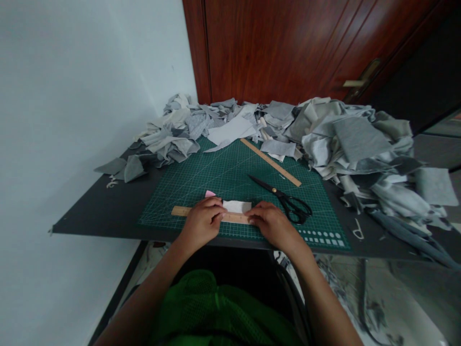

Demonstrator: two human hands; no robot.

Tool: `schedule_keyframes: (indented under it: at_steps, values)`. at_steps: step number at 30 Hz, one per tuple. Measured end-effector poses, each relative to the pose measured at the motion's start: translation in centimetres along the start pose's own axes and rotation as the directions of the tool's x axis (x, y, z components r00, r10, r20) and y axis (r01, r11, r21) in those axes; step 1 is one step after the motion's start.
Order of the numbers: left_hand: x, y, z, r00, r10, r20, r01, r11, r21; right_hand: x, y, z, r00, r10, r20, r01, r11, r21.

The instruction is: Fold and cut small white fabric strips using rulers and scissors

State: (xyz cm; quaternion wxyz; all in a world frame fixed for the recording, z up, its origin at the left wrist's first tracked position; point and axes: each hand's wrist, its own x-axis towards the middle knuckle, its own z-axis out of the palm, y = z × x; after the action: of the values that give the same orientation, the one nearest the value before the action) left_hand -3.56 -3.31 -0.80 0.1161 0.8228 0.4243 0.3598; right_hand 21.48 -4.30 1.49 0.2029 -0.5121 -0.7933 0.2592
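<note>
Left grip: my left hand (204, 217) has thumb and fingertips drawn together, pinching the left end of the white fabric strip; I cannot tell whether the ruler is caught too.
Right grip: my right hand (274, 223) pinches at the strip's right end, fingertips down over the ruler.
White fabric strip (236, 207): stretched between my two grips, lying along the far side of the near ruler.
Near ruler (180, 211): wooden, flat on the mat beneath my hands, its left end poking out past my left grip.
Pink piece (210, 193): small, just beyond my left fingers.
Scissors (291, 202): black, near my right grip, tips pointing away and to the left.
Far ruler (272, 162): also wooden, lying slantwise beyond the scissors.
Cutting mat (223, 166): green with a grid, under all of these.
Tabletop (108, 206): dark, showing on both sides of the mat.
Left fabric heap (173, 139): grey and cream scraps, partly over the mat's far left corner.
Right fabric heap (360, 139): larger, piled beside the mat.
Door (281, 53): reddish-brown, beyond the far edge.
</note>
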Motion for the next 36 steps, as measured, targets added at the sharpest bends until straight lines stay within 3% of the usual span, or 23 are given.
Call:
schedule_keyframes:
  at_steps: [4, 8, 12, 22, 25, 28, 30, 32, 36]
  values:
    - [-0.1, 1.7, -0.4, 0.996, 0.083, -0.01, -0.08, 0.976, 0.202, -0.1, -0.2, 0.2, 1.0, 0.019, -0.017, -0.019, 0.999, -0.033]
    - [-1.1, 4.2, 0.7, 0.973, 0.212, 0.091, -0.23, 0.915, 0.331, -0.1, -0.2, 0.3, 0.999, 0.016, -0.028, -0.017, 0.999, -0.048]
    - [-2.5, 5.7, 3.1, 0.969, 0.151, 0.195, -0.216, 0.901, 0.377, 0.1, 0.1, 0.4, 1.0, -0.003, -0.024, 0.003, 1.0, -0.028]
    - [-3.6, 6.7, 5.9, 0.985, 0.01, 0.171, -0.1, 0.843, 0.529, 0.2, 0.0, -0.3, 0.998, -0.056, -0.027, 0.059, 0.994, 0.096]
    - [-3.7, 6.4, 6.1, 0.98, 0.015, 0.197, -0.118, 0.845, 0.521, 0.1, 1.4, -1.8, 0.977, -0.004, -0.212, 0.019, 0.997, 0.069]
    - [-3.7, 6.4, 6.2, 0.98, 0.004, 0.199, -0.107, 0.852, 0.512, -0.1, 3.8, -3.3, 0.857, 0.079, -0.509, -0.192, 0.966, -0.173]
    - [-3.7, 6.5, 6.2, 0.982, -0.015, 0.188, -0.084, 0.858, 0.507, -0.3, 5.4, -4.0, 0.808, 0.069, -0.584, -0.254, 0.937, -0.24]
    - [-3.6, 6.7, 6.1, 0.983, -0.028, 0.184, -0.07, 0.86, 0.506, -0.2, 6.7, -4.7, 0.81, 0.05, -0.584, -0.237, 0.939, -0.249]
    - [-3.5, 6.8, 5.9, 0.981, -0.016, 0.195, -0.085, 0.863, 0.498, 1.4, 8.7, -6.0, 0.876, 0.08, -0.475, -0.271, 0.898, -0.348]
